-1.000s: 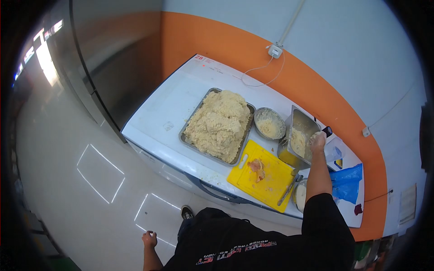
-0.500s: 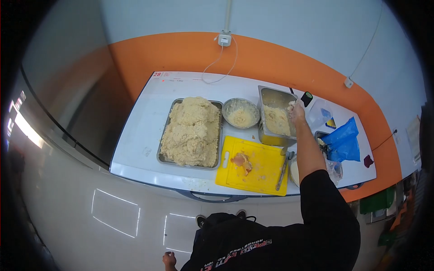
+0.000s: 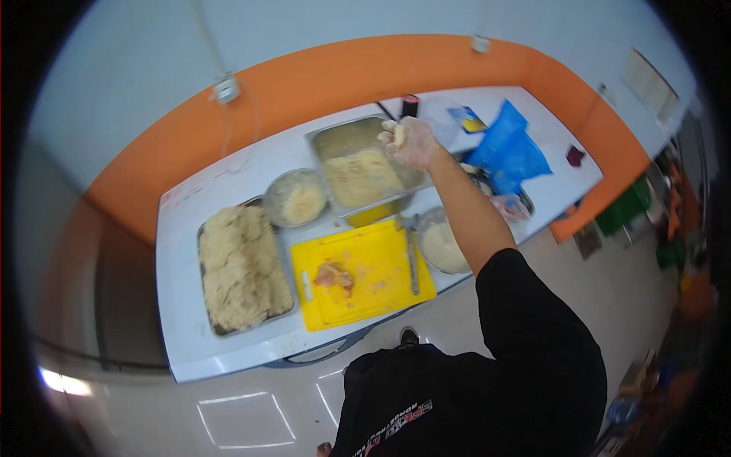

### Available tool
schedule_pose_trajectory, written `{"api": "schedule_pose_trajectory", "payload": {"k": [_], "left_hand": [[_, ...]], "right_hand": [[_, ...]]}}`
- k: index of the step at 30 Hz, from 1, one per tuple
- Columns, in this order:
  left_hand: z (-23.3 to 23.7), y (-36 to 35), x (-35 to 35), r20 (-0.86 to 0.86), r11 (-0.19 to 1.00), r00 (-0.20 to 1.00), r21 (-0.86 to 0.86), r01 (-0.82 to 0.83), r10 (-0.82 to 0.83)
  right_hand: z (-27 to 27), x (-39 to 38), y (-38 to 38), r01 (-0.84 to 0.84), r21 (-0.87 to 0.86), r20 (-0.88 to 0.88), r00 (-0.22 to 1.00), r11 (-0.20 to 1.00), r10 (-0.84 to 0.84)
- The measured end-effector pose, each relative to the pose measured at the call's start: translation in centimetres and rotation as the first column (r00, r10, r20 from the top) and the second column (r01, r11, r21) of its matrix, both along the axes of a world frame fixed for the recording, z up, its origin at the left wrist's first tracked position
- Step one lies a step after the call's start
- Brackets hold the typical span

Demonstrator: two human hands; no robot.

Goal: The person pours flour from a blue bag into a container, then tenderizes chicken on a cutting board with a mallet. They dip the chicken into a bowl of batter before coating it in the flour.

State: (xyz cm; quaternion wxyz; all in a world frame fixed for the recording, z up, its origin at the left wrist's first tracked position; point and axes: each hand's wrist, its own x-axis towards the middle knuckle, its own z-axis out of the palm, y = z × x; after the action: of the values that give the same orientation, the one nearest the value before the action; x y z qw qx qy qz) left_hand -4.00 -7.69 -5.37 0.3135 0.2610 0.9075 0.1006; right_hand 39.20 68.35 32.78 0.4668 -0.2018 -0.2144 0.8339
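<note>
My right hand [image 3: 413, 143], coated in pale flour or batter, is over the right rim of a deep steel pan [image 3: 316, 146]. Its fingers are curled together, and I cannot make out whether the white lumps at the tips are a held piece or caked coating. Inside the pan lies a pale floury mixture [image 3: 358, 177]. Only a bit of my left hand [image 3: 324, 449] shows at the bottom edge, low beside my body, its fingers hidden. In front of the pan, a piece of raw meat [image 3: 335, 277] lies on a yellow cutting board [image 3: 373, 305], with a knife [image 3: 413, 263] along its right side.
A tray [image 3: 285, 314] heaped with floury coated pieces [image 3: 240, 266] stands left. Beside it is a steel bowl [image 3: 272, 212] of pale mixture. A bowl of whitish liquid [image 3: 443, 247] sits near my forearm. Farther right are a blue plastic bag [image 3: 506, 148] and a dark can [image 3: 410, 107].
The view has swung right, so the table appears shifted left and tilted. My right hand remains by the pan's right rim, now slightly above it. My left hand has mostly slipped out of view.
</note>
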Motion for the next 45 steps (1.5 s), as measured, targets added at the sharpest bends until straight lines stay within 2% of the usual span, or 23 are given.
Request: {"api": "schedule_pose_trajectory", "payload": {"k": [4,7,11,13,14,15,17,18,21,22,23,25,26,30,32,33,35,39,40,41,42,44,45], "left_hand": [[-0.3,4.1,0.0,0.089,0.986,0.982,0.011,0.164,-0.165],[-0.9,6.4,-0.6,0.112,0.971,0.964,0.019,0.239,-0.240],[0.4,9.7,-0.4,0.120,0.962,0.954,0.037,0.272,-0.275],[0.6,10.6,-0.7,0.123,0.961,0.954,0.050,0.271,-0.275],[0.7,10.9,-0.8,0.127,0.961,0.952,0.054,0.272,-0.277],[1.0,11.2,-0.9,0.129,0.962,0.953,0.065,0.267,-0.273],[2.1,12.1,-1.0,0.135,0.962,0.954,0.090,0.257,-0.267],[2.4,12.3,-1.5,0.134,0.962,0.957,0.124,0.243,-0.258],[2.7,11.8,-2.7,0.253,0.930,0.960,0.367,0.019,-0.119],[3.4,11.8,-2.4,-0.058,0.912,0.934,0.203,0.356,-0.351],[3.0,11.9,-2.8,-0.060,0.915,0.936,0.197,0.351,-0.346],[3.5,11.6,-2.5,0.092,0.948,0.944,0.021,0.318,-0.318],[4.3,11.1,-1.5,0.014,0.907,0.915,0.146,0.396,-0.402],[5.8,9.4,0.3,0.036,0.963,0.965,0.079,0.258,-0.261],[5.2,8.8,0.3,0.112,0.989,0.983,0.050,0.138,-0.143],[4.3,8.4,-0.4,0.118,0.990,0.983,0.050,0.136,-0.141],[2.0,6.6,-2.4,0.204,0.960,0.949,-0.090,0.263,-0.241],[2.1,5.2,-2.2,0.287,0.991,0.953,-0.059,0.121,-0.099],[2.2,4.9,-2.1,0.308,0.997,0.951,-0.045,0.057,-0.041],[2.1,4.7,-2.0,0.328,0.999,0.944,-0.032,-0.007,0.017],[2.1,4.5,-1.9,0.334,0.999,0.942,-0.032,-0.011,0.021],[1.6,3.7,-2.3,0.229,0.971,0.955,-0.101,0.216,-0.189],[1.5,3.5,-2.5,0.194,0.978,0.969,-0.105,0.177,-0.155]], "right_hand": [[5.0,7.3,-6.8,0.153,0.039,0.163,0.974,0.987,-0.158],[3.9,15.2,-8.4,0.256,0.117,0.281,0.918,0.960,-0.279],[1.9,23.5,-9.4,0.218,0.298,0.610,0.705,0.929,-0.361],[0.4,25.1,-9.1,0.280,0.323,0.827,0.380,0.904,-0.413],[-0.9,27.4,-8.1,-0.050,0.344,0.927,0.178,0.938,-0.331],[-2.4,27.8,-7.6,-0.051,0.346,0.926,0.179,0.937,-0.332],[-4.4,27.8,-7.1,-0.218,0.576,0.681,-0.405,0.788,-0.610],[-3.9,28.0,-6.8,-0.219,0.578,0.681,-0.400,0.786,-0.613],[-3.0,29.2,-5.3,-0.044,0.449,0.880,-0.152,0.892,-0.451],[-3.8,31.0,-3.9,-0.442,0.403,0.691,-0.429,0.802,-0.583],[-4.4,31.9,-3.2,-0.745,0.173,0.387,-0.550,0.644,-0.740],[-3.4,31.2,-3.5,-0.674,0.201,0.373,-0.619,0.711,-0.692],[-2.8,30.5,-3.7,-0.595,0.229,0.356,-0.685,0.770,-0.635],[-3.6,30.8,-3.7,-0.628,0.301,0.412,-0.593,0.717,-0.692],[-4.4,31.9,-2.9,-0.830,0.156,0.196,-0.506,0.536,-0.840],[-3.3,30.8,-3.2,-0.832,0.151,0.193,-0.505,0.534,-0.841],[-0.5,27.8,-4.3,-0.479,0.070,0.253,-0.840,0.875,-0.480],[-1.9,29.2,-4.2,-0.612,0.340,0.293,-0.652,0.714,-0.699],[-0.6,27.6,-5.7,-0.245,0.489,0.697,-0.467,0.837,-0.544],[0.2,26.4,-6.7,0.156,0.404,0.915,-0.077,0.901,-0.397],[0.3,26.1,-6.9,0.150,0.405,0.914,-0.081,0.902,-0.397],[0.2,26.1,-7.1,0.369,0.315,0.867,0.263,0.874,-0.423],[0.8,25.5,-7.4,0.366,0.319,0.866,0.261,0.874,-0.426]]}}
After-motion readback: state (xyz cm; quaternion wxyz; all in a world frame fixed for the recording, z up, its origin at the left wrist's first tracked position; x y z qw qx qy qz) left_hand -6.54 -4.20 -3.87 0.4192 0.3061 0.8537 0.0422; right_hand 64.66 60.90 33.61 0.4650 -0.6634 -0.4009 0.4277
